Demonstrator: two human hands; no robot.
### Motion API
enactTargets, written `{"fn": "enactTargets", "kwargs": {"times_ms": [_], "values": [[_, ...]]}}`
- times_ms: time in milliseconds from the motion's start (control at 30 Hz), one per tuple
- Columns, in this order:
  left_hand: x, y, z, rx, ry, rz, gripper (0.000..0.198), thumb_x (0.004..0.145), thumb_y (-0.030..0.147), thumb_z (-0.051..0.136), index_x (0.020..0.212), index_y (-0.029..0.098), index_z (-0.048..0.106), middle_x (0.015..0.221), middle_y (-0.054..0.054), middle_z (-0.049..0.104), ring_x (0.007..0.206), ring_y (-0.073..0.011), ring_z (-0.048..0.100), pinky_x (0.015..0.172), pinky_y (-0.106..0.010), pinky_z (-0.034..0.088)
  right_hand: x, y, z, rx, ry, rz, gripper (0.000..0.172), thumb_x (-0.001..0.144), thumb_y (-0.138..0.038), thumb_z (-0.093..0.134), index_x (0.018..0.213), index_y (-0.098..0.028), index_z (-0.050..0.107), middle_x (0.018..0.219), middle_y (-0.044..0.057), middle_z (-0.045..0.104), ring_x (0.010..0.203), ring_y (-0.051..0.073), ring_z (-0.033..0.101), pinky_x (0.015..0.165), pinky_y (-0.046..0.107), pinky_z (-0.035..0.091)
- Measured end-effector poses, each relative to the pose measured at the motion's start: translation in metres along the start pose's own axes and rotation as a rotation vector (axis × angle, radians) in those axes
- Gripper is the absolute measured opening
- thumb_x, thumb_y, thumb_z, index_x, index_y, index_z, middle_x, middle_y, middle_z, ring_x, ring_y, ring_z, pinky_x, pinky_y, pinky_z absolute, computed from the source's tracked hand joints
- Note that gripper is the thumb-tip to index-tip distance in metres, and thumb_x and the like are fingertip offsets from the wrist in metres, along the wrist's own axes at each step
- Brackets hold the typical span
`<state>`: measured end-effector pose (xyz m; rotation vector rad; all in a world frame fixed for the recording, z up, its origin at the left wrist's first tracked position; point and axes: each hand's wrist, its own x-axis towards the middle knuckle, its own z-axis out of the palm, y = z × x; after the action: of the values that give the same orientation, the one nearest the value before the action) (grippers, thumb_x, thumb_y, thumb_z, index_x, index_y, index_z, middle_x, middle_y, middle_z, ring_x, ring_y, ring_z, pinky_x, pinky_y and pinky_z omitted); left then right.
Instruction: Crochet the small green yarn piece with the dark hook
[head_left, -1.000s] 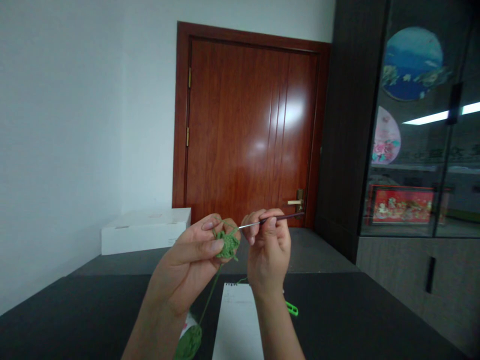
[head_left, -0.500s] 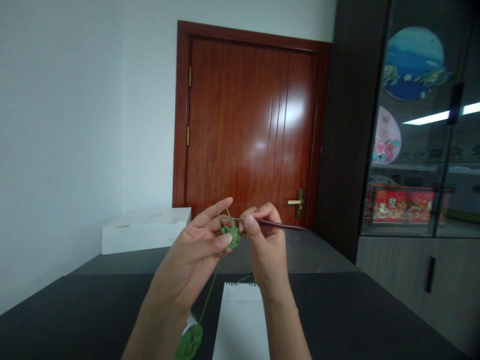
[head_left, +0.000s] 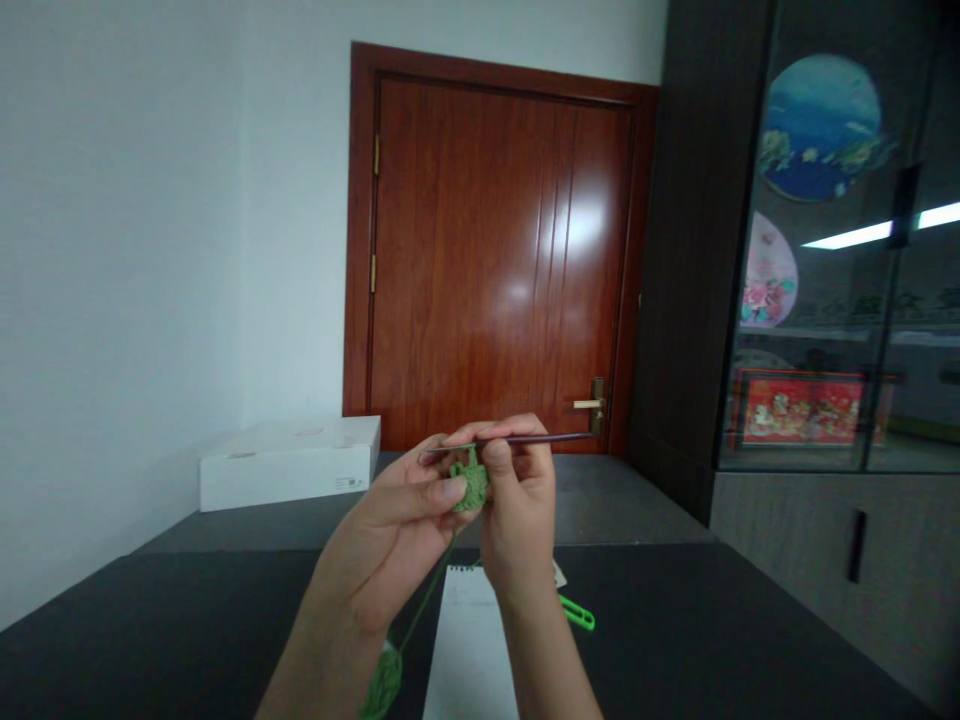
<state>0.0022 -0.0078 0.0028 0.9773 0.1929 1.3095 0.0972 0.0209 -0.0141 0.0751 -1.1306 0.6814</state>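
Note:
My left hand [head_left: 409, 500] pinches a small green crochet piece [head_left: 472, 487] between thumb and fingers. A crochet hook [head_left: 540, 438] with a dark reddish handle is gripped in my right hand [head_left: 523, 490], lying nearly level above the piece. A green loop rises from the piece to the hook's thin shaft. From under my left hand a strand of yarn [head_left: 424, 607] runs down to a green yarn ball [head_left: 384, 682], partly hidden by my left forearm.
A white spiral notepad [head_left: 469, 640] lies on the black table [head_left: 660, 640], partly behind my right arm. Right of that arm is a bright green plastic piece [head_left: 577, 612]. A white box [head_left: 285, 470] stands at the back left, before a wooden door [head_left: 480, 250].
My right hand has moved left, bringing the hook further across the left fingers. My raised left finger has come down. The bright green plastic piece now shows beside my right arm.

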Motion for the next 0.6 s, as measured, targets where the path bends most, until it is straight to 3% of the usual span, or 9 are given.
{"fn": "enactTargets", "kwargs": {"times_ms": [67,167,233,300,367,433,500,567,600], "values": [[0.0,0.0,-0.002,-0.021,-0.013,0.011,0.029,0.065,-0.003,0.079,0.085,0.013,0.065,0.088,-0.004,0.062,0.074,-0.0119,0.06,0.058,-0.02,0.049,0.003,-0.002,-0.004,-0.044,0.003,-0.005,0.007,0.094,-0.026,0.062,0.09,-0.023,0.058,0.082,0.0,0.068,0.078,0.017,0.067,0.074,0.034,0.054],[-0.001,-0.001,-0.003,-0.064,-0.057,0.022,0.025,0.071,-0.005,0.075,0.077,0.017,0.065,0.086,-0.002,0.063,0.077,-0.0112,0.062,0.06,-0.019,0.049,0.006,-0.008,-0.016,-0.335,-0.023,-0.235,0.004,0.094,-0.022,0.061,0.09,-0.024,0.062,0.086,0.001,0.07,0.083,0.018,0.067,0.079,0.036,0.052],[-0.001,-0.002,-0.001,-0.066,-0.077,0.016,0.031,0.072,-0.006,0.074,0.087,0.02,0.069,0.089,-0.001,0.065,0.08,-0.0107,0.063,0.062,-0.017,0.049,0.006,-0.012,-0.023,-0.613,-0.057,-0.426,0.008,0.091,-0.018,0.064,0.089,-0.025,0.066,0.086,0.001,0.071,0.086,0.019,0.067,0.086,0.04,0.048],[-0.001,-0.003,0.001,-0.032,-0.077,0.017,0.049,0.072,-0.005,0.075,0.111,0.024,0.069,0.097,-0.003,0.066,0.08,-0.0102,0.063,0.062,-0.016,0.049,0.004,-0.013,-0.026,-0.814,-0.029,-0.547,0.014,0.088,-0.014,0.066,0.09,-0.028,0.068,0.085,-0.001,0.072,0.086,0.019,0.066,0.092,0.043,0.043],[-0.001,-0.004,0.003,-0.004,-0.077,0.016,0.059,0.073,-0.003,0.075,0.124,0.024,0.065,0.1,-0.004,0.066,0.079,-0.0101,0.063,0.062,-0.016,0.049,0.001,-0.009,-0.025,-0.866,0.048,-0.626,0.021,0.086,-0.011,0.067,0.092,-0.031,0.068,0.087,-0.003,0.072,0.087,0.019,0.066,0.095,0.045,0.041],[-0.002,-0.006,0.004,-0.043,-0.086,-0.014,0.043,0.072,-0.004,0.074,0.107,0.021,0.069,0.094,-0.003,0.066,0.076,-0.0097,0.063,0.061,-0.016,0.049,-0.002,-0.003,-0.018,-0.747,0.123,-0.679,0.022,0.087,-0.011,0.065,0.094,-0.032,0.068,0.089,-0.002,0.07,0.087,0.019,0.066,0.093,0.044,0.043],[-0.002,-0.007,0.003,-0.122,-0.079,-0.055,0.027,0.073,-0.007,0.072,0.081,0.017,0.065,0.084,-0.001,0.064,0.07,-0.0085,0.061,0.06,-0.017,0.049,-0.004,0.002,-0.009,-0.46,0.226,-0.565,0.014,0.091,-0.016,0.062,0.094,-0.029,0.066,0.086,0.0,0.065,0.087,0.019,0.064,0.086,0.04,0.048],[-0.002,-0.006,0.003,-0.184,-0.052,-0.066,0.027,0.073,-0.009,0.07,0.069,0.016,0.058,0.08,0.0,0.063,0.068,-0.0085,0.061,0.058,-0.018,0.049,-0.004,0.003,0.0,-0.169,0.227,-0.262,0.004,0.094,-0.025,0.062,0.09,-0.026,0.061,0.085,0.0,0.062,0.083,0.017,0.063,0.078,0.035,0.051],[-0.002,-0.006,0.003,-0.201,-0.039,-0.061,0.028,0.073,-0.01,0.069,0.069,0.016,0.058,0.081,0.0,0.063,0.069,-0.0093,0.062,0.058,-0.019,0.049,-0.004,0.003,0.002,-0.047,0.207,-0.13,0.007,0.094,-0.03,0.062,0.09,-0.026,0.058,0.084,-0.001,0.061,0.081,0.015,0.063,0.075,0.032,0.052]]}}
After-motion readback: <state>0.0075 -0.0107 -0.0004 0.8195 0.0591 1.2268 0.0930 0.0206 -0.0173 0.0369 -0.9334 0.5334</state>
